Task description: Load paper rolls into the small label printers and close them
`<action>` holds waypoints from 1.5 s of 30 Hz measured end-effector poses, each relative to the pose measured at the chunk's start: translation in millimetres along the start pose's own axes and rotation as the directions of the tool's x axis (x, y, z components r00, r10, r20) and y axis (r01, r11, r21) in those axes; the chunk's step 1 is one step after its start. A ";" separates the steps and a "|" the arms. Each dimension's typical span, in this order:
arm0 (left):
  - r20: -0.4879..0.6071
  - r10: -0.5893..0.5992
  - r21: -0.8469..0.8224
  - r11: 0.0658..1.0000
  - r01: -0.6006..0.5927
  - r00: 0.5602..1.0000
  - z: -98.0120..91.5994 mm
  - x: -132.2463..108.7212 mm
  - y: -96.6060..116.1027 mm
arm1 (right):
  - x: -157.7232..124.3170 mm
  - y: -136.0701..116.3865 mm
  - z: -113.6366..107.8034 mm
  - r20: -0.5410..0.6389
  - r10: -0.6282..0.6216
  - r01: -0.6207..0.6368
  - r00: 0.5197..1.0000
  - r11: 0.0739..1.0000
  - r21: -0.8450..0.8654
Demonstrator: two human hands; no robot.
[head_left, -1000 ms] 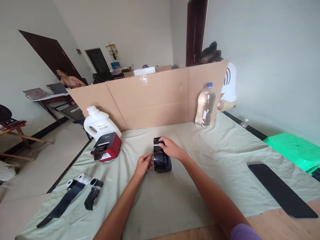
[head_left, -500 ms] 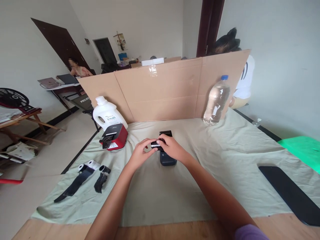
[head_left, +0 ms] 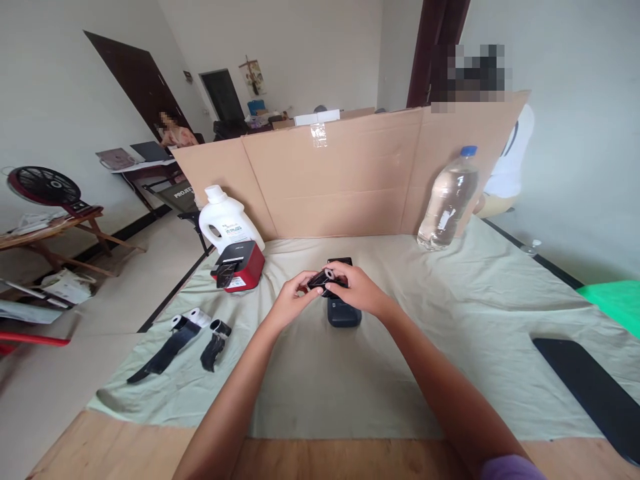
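Note:
Between my left hand and my right hand is a small roll of black paper, its pale round core facing up and to the right. Fingers of both hands are closed on it. Just beneath and behind the roll lies a dark handheld printer with its lid raised, partly covered by my right hand. Off to the left stands a red and black label printer with a dark strip hanging from its front. Nearer me are several more rolls, one with a long black strip and one with a shorter strip.
A cardboard panel walls off the back of the cloth. Before it stand a white detergent jug and a large water bottle. A flat black slab lies at right. Two people are beyond the panel.
The roll has been turned in my fingers, so its core end now shows. The whole view has shifted a little, with things appearing further right.

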State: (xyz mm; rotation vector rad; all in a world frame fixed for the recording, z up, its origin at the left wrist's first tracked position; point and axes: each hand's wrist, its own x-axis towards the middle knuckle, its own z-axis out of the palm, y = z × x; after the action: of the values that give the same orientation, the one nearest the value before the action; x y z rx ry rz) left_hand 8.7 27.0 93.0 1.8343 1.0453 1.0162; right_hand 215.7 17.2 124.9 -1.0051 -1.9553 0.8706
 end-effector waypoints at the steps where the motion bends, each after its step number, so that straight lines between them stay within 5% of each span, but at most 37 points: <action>1: 0.005 0.007 0.031 0.999 -0.007 1.000 1.0 -0.9 0.5 | -0.1 -1.5 0.7 -0.012 -0.016 0.015 1.000 0.999 -0.048; 9: -0.016 0.074 0.235 0.970 -0.068 0.997 5.3 -2.7 10.6 | -0.8 -7.0 11.9 0.010 -0.062 0.063 0.998 0.967 -0.248; 16: -0.186 -0.099 0.268 0.952 0.147 0.978 -11.8 -27.4 -9.1 | 2.4 9.9 20.0 -0.090 -0.072 0.046 0.993 0.965 -0.259; 23: -0.552 -0.244 0.369 0.787 0.495 0.798 -49.2 -86.7 -55.2 | 3.9 29.1 26.7 -0.107 -0.052 0.027 0.993 0.976 -0.218; 32: -0.694 -0.289 0.440 0.555 0.706 0.659 -55.9 -99.6 -84.1 | 5.1 36.3 32.2 -0.110 -0.068 0.045 0.992 0.978 -0.203; 36: -0.679 -0.300 0.458 0.541 0.706 0.670 -49.2 -102.3 -78.4 | 4.8 36.5 33.1 -0.105 -0.057 0.037 0.993 0.982 -0.186; 39: -0.690 -0.166 0.549 0.513 0.659 0.704 -54.1 -109.9 -60.8 | 3.7 33.8 31.3 -0.115 -0.058 0.037 0.992 0.983 -0.179; 42: -0.780 0.026 0.572 0.434 0.696 0.625 -75.1 -120.3 -47.2 | 3.5 30.9 26.1 -0.155 -0.062 0.037 0.986 0.986 -0.160; 45: -0.808 -0.126 0.500 0.371 0.783 0.575 -102.3 -131.0 -48.3 | 4.3 29.2 19.7 -0.197 -0.056 0.031 0.979 0.991 -0.129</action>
State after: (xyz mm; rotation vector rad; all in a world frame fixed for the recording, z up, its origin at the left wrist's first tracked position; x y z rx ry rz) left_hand -141.5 -50.2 55.1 1.5216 2.8009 0.7878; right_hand 207.3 29.9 92.8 -1.0743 -1.8706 0.6031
